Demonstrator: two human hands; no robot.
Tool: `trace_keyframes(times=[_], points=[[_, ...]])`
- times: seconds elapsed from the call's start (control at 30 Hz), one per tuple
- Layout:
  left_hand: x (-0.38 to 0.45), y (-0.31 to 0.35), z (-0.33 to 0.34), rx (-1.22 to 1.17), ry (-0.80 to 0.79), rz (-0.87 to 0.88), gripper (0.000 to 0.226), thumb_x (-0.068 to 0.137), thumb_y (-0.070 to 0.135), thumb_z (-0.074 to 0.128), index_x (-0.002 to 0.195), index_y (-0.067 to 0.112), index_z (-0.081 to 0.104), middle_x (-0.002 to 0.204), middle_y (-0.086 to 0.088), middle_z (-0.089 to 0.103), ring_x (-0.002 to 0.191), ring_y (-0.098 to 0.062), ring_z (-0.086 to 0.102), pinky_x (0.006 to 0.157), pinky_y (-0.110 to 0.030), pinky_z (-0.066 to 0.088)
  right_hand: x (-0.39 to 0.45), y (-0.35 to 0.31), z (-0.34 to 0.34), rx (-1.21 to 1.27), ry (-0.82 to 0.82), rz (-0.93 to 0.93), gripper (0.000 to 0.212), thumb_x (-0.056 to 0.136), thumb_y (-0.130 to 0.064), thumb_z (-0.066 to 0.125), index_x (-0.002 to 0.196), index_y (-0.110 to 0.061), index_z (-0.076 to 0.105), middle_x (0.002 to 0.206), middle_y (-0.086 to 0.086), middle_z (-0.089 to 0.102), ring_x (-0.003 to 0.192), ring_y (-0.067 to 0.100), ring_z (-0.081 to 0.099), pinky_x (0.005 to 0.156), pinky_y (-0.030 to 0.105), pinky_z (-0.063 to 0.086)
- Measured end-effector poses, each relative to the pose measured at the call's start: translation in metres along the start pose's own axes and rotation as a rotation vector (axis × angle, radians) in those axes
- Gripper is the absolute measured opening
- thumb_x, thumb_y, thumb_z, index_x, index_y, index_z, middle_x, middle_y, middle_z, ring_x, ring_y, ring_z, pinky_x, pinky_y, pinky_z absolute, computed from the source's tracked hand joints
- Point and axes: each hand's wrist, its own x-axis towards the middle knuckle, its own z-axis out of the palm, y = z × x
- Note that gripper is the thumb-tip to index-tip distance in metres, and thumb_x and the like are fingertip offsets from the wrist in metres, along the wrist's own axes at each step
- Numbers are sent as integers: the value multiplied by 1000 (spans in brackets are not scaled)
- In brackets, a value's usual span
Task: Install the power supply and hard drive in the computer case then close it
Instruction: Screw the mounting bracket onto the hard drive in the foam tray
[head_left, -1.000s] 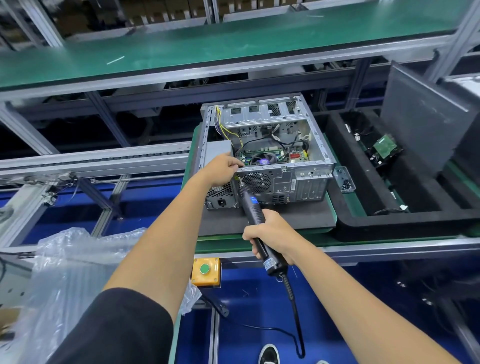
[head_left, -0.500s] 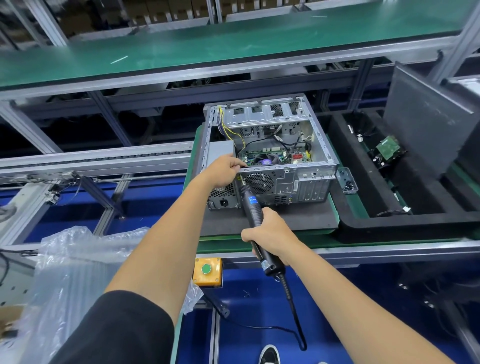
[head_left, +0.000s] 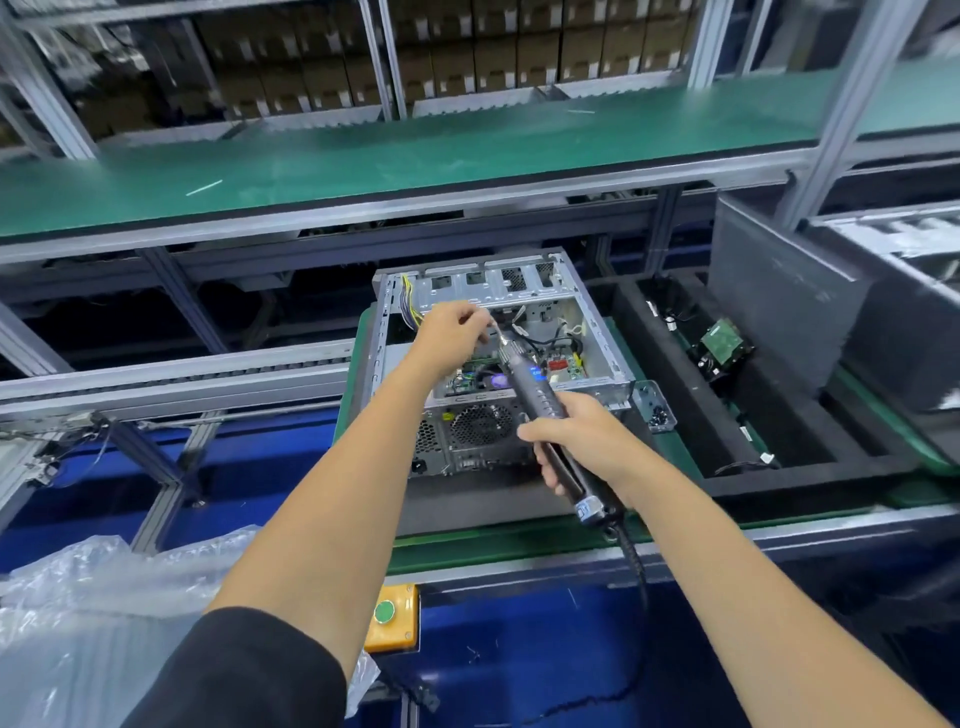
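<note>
the right hand is wrapped round the black ribbed grip of an electric screwdriver, whose slim metal bit points up toward eleven o'clock and ends at the fingertips of the left hand. that left hand is curled, fingers drawn together at the bit tip as if pinching a screw there, though anything so small is too blurred to make out. both hands hover over the open top of the computer case, which lies on its side on a dark foam mat on the green desk.

judged from this, the task is in its middle part. the power supply seems seated at the case's seven o'clock corner, its perforated grille showing through the rear wall, and fastening appears to be in hand. the hard drive, a flat block with a green circuit board up, sits well apart at three o'clock in a black foam tray, not yet installed. the grey side panel, a matte sheet, leans upright beyond the tray, so closing is left too.

the case is bare stamped steel with punched vents; yellow and black wires curl inside it. a crinkled clear plastic bag lies at eight o'clock.
</note>
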Motion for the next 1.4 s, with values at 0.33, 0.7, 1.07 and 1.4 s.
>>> trace_keyframes(times=[0.33,0.7,1.07,1.4], points=[[50,66,104,200,-283,201,25,94,21,50,81,4,65,78,-10,67,57,-16,52,55,-28,45,17,14,-125,95,298,-14,18,80,-9,67,91,-6,53,63,13,56,44,26,53,46,32,47],[172,77,255,556,-484,166,20,87,4,51,92,2,70,98,-10,70,90,-26,64,81,-37,53,105,78,-274,142,307,143,43,75,-15,68,106,-17,39,91,7,52,64,20,50,62,37,46],[224,19,356,1087,-701,52,17,82,-5,51,68,3,47,70,-9,48,73,-32,57,62,-34,44,182,128,-320,218,168,270,27,71,-15,65,94,-13,52,71,14,56,43,25,53,45,31,45],[221,-32,406,1408,-797,210,24,88,5,47,108,12,59,111,-9,63,104,-27,61,76,-30,40,204,139,-333,331,150,311,20,74,-7,62,91,-8,52,56,10,52,43,25,50,43,28,44]])
